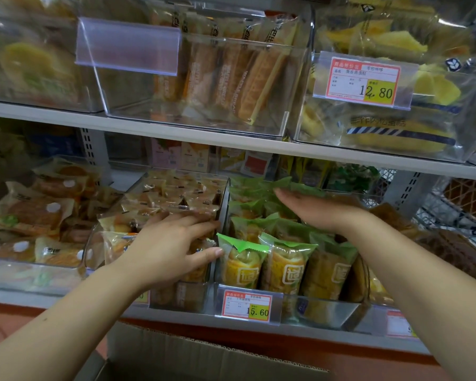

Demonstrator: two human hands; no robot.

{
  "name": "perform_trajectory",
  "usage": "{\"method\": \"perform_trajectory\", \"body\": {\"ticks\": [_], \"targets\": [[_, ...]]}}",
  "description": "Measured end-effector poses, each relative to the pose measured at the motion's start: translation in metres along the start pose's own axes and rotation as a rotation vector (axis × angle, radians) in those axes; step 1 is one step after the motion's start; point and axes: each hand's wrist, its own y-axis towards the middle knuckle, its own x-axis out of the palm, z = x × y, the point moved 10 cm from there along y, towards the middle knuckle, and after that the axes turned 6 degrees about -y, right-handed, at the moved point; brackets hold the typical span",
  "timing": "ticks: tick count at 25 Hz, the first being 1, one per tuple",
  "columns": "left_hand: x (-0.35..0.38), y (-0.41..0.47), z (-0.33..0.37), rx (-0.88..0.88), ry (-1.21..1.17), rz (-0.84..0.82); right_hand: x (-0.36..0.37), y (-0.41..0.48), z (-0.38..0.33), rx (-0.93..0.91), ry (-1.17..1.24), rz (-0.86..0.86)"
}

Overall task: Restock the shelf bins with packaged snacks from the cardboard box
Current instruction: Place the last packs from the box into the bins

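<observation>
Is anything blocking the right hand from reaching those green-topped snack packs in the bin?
Nothing visible does. The right hand is over the open-topped bin, with its straight fingers against the green-topped packs toward the back. The left hand rests at the bin's left wall, off to one side.

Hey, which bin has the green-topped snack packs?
The lower-shelf bin carrying the 15.60 price tag, beneath the right hand; the other bins hold tan or yellow packs.
</observation>
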Motion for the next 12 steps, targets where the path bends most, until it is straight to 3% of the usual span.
{"method": "perform_trajectory", "body": {"ticks": [3, 6, 9, 12], "targets": [[-0.001, 0.0, 0.001, 0.009, 0.006, 0.001, 0.029, 0.008, -0.026, -0.084, -0.014, -0.084], [0.0, 0.0, 0.001, 0.008, 0.017, 0.002, 0.015, 0.027, -0.02, -0.109, -0.061, -0.004], [-0.001, 0.0, 0.0, 0.021, 0.015, 0.034, -0.007, 0.06, 0.011, 0.034, -0.199, 0.109], [0.0, 0.001, -0.003, 0.028, 0.0, 0.063, 0.008, 0.088, 0.016, 0.086, -0.237, 0.094]]}}
